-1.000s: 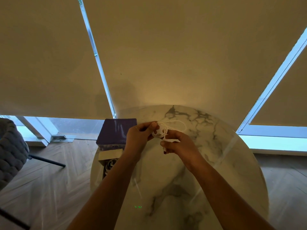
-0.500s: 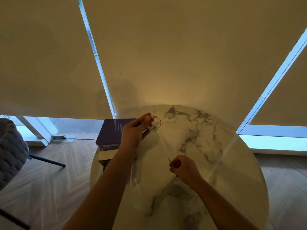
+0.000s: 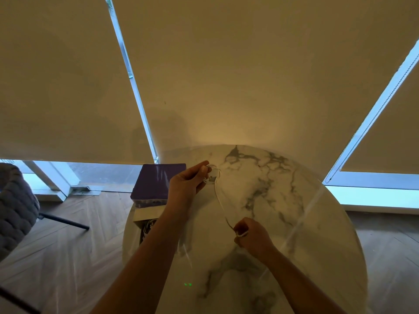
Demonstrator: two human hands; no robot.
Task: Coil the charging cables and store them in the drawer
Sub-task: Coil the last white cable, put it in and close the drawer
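**Clerk:** Item one. What is in hand, and where?

**Holder:** One thin white charging cable (image 3: pixel 221 203), held in the air above the round white marble table with grey veining (image 3: pixel 283 200). My left hand (image 3: pixel 186 184) pinches a small coil of it between thumb and fingertips, by the table's far-left edge. My right hand (image 3: pixel 251 236) is curled round the free end, nearer to me. One strand runs between the two hands, close to taut.

**Clerk:** Step?

**Holder:** Coiling, by my judgement, partly done. Loops sit at the left hand; the run to the right hand is not yet wound. How many loops, I cannot tell: they blur.

**Clerk:** Next move?

**Holder:** Carry the right hand's end up to the coil and lay the strand on as a matching loop, with the left pinch firm so that the loops do not spring apart. Then to the drawer.

**Clerk:** Drawer located?

**Holder:** Probably the open pale compartment (image 3: pixel 147 220) under the glossy purple box (image 3: pixel 156 182), at the table's left edge. Something coiled seems to lie in it; I cannot make it out.

**Clerk:** Counts.

**Holder:** Cables clearly in view, one. Hands, two. Tables, one. Purple boxes, one. Grey woven chairs (image 3: pixel 15 211), one, at far left.
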